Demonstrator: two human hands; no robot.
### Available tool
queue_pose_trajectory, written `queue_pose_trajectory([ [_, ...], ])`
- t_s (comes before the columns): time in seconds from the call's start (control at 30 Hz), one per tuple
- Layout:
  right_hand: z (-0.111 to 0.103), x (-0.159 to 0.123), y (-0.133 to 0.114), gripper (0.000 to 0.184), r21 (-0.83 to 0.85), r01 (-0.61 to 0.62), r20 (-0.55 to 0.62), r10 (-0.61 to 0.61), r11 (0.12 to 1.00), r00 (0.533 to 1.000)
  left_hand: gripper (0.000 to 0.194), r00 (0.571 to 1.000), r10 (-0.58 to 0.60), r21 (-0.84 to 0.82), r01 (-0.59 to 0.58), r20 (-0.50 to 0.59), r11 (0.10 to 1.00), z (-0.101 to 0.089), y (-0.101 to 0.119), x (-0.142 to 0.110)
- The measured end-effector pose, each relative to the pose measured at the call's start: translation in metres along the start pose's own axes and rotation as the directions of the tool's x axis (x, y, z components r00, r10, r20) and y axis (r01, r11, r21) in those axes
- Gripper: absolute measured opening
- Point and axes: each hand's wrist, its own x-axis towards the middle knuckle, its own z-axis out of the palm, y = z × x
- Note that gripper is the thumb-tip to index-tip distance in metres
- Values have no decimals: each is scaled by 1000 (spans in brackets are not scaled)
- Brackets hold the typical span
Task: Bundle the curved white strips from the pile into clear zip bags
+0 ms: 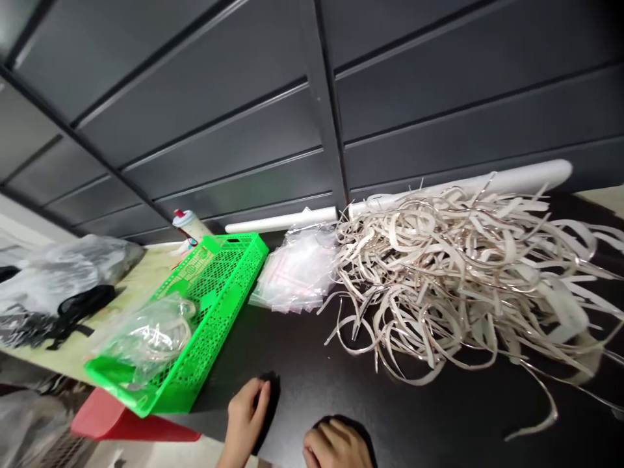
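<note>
My left hand (247,416) rests on the dark tabletop (287,357) near its front edge, its fingers curled in and nothing showing in them. To its right, at the bottom of the view, my right hand (337,444) lies loosely closed on the same surface, also with nothing visible in it. A large tangled heap of pale strips (439,273) with shiny edges covers the right of the table. Beside the heap is a stack of clear plastic bags (299,270). Neither hand touches the heap or the bags.
Left of my hands stands a green plastic basket (214,351) holding a clear bag of strips (156,338). A red bin (104,416) sits below it. Behind are a cup (192,224) and white rolls (283,220) along the dark panelled wall. Wrapped plastic (68,266) lies far left.
</note>
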Motion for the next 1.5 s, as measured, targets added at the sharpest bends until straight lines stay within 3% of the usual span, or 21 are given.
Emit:
queue_pose_trajectory([
  [0.2, -17, 2, -1, 14, 23, -6, 207, 1, 1000, 978, 34, 998, 43, 1, -43, 41, 999, 4, 1, 0],
  [0.57, -27, 4, -8, 19, -66, -61, 322, 80, 996, 943, 31, 992, 42, 50, -48, 120, 998, 7, 3, -5],
  [0.83, -31, 2, -7, 22, -88, -38, 393, 70, 995, 917, 29, 996, 28, 37, -31, 87, 999, 5, 8, -11],
  [0.97, -39, 10, 3, 18, -24, -52, 489, 58, 998, 871, 28, 997, 35, 9, -35, 76, 999, 5, 8, -14],
  [1.07, -55, 32, 23, 23, -99, 69, 423, -21, 993, 906, 28, 996, 49, -11, -48, 71, 999, 4, 8, -15],
  [1.13, -69, 51, 40, 33, -294, 185, 304, -91, 938, 948, 28, 996, 57, -21, -56, 65, 998, 3, 8, -16],
  [1.27, -94, 78, 74, 47, -686, 168, 217, -21, 708, 976, 27, 996, 66, -32, -64, 52, 997, 3, 8, -18],
  [1.37, -104, 83, 97, 51, -799, 127, 226, 99, 588, 969, 26, 997, 68, -37, -67, 47, 997, 4, 7, -19],
  [1.5, -112, 85, 131, 48, -835, 81, 189, 145, 544, 971, 26, 996, 71, -40, -69, 49, 997, 5, 6, -19],
])
